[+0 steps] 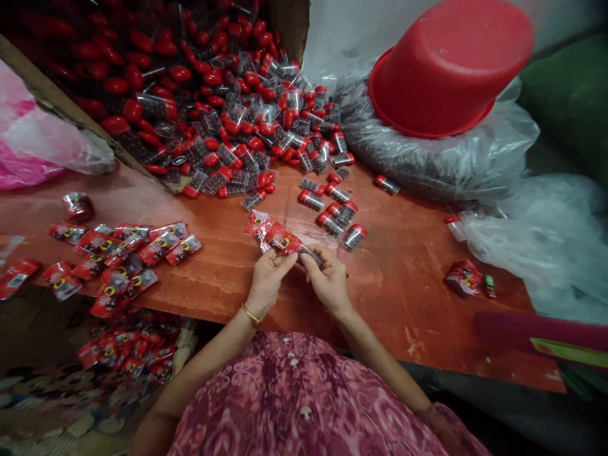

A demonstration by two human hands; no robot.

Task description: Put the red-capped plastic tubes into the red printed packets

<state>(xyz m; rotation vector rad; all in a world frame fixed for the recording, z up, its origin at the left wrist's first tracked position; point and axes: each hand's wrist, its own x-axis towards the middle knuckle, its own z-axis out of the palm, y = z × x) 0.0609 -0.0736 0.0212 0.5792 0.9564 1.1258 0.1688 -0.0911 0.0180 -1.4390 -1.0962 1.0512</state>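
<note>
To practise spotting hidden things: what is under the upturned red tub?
The red tub rests upside down on a clear plastic bag full of small dark pieces. Whatever lies inside its bowl is covered.

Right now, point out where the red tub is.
In the head view the red tub sits upside down at the upper right, resting on a clear plastic bag, right of the pile of red-capped tubes.

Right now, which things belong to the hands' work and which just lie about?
In use: left hand, right hand, red wrapper, small vial, loose vials, wrapped packets.
Lying about: red tub, pink bag, clear plastic bag.
</note>
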